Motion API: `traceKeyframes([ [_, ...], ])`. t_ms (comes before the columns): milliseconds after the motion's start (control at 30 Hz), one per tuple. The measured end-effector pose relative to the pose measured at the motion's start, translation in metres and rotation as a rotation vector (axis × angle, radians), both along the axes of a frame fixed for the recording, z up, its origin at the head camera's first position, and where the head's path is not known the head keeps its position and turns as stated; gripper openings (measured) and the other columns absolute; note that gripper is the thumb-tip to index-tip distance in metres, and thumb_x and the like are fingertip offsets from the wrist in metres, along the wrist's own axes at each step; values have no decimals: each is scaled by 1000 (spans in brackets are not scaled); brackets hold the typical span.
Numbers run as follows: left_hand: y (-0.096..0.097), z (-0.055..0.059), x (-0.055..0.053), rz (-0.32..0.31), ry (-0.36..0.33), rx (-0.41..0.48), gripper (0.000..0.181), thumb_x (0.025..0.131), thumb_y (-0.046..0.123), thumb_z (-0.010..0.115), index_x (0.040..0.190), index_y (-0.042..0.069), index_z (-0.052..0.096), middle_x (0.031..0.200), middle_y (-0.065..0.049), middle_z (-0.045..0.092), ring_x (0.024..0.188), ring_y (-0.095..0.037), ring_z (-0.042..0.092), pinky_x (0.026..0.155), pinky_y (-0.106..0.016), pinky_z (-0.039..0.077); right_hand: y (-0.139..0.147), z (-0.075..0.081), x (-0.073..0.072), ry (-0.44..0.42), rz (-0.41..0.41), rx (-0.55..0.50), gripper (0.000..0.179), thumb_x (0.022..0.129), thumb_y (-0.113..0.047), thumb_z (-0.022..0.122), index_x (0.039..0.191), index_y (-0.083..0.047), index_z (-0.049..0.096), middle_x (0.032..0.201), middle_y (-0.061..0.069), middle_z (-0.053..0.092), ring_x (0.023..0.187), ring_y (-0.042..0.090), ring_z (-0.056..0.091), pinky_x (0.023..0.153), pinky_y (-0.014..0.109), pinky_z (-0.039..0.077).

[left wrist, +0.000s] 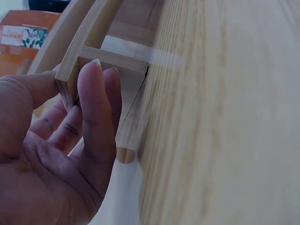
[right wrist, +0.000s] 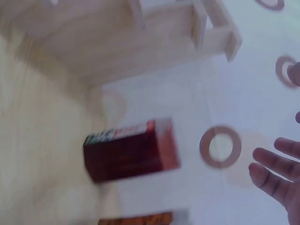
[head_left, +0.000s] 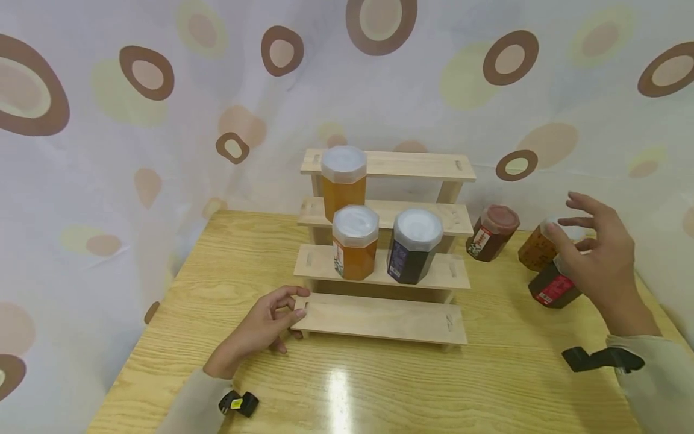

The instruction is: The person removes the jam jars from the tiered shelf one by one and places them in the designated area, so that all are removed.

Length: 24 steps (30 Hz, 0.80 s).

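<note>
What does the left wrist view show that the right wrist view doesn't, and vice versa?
Only the left wrist view shows the left hand, holding the end of a rack board, and an amber jar with a leafy label.

Only the right wrist view shows the right hand, fingers apart and holding nothing, a dark red jar, part of an orange-brown jar and the brown-ringed wall covering.

Both show parts of the pale wooden rack and the wood-grain tabletop.

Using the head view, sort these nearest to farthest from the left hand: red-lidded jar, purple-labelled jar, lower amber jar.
1. Lower amber jar: on the rack.
2. Purple-labelled jar: right of it.
3. Red-lidded jar: on the table, right of the rack.
</note>
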State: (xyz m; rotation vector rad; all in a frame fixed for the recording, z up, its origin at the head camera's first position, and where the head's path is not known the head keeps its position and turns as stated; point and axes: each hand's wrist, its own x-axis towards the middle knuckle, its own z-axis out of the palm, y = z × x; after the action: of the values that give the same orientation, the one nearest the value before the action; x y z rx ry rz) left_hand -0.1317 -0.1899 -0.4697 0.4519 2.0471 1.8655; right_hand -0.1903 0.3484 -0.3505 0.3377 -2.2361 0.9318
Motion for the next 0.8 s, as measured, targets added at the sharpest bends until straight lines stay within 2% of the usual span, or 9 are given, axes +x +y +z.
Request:
traceKeyframes([
  [167,-1,1,0,3,3,1,41,107,13,60,145,2,49,97,-14,50,78,-37,72,41,-37,59,-36,24,-13,24,121,77,66,89,1,76,150,-13,54,135,12,61,107,-10,57,68,-1,42],
  [433,-2,0,0,4,22,-4,40,107,12,60,144,2,50,97,-14,49,77,-35,73,40,-41,59,-81,54,-32,58,286,154,70,86,2,79,149,-11,54,137,8,61,112,0,58,64,8,44],
  [633,-1,-1,0,-8,15,6,40,107,11,59,145,2,49,97,-14,48,77,-35,73,41,-40,60,-108,69,-38,62,365,159,70,86,3,79,150,-12,54,133,10,64,107,5,62,61,10,46],
  [800,-1,-1,0,-5,14,9,40,107,12,60,145,2,49,97,-14,48,78,-36,72,41,-38,60,-128,81,-40,66,415,196,69,88,-1,78,151,-12,52,133,12,64,104,19,65,59,13,46],
])
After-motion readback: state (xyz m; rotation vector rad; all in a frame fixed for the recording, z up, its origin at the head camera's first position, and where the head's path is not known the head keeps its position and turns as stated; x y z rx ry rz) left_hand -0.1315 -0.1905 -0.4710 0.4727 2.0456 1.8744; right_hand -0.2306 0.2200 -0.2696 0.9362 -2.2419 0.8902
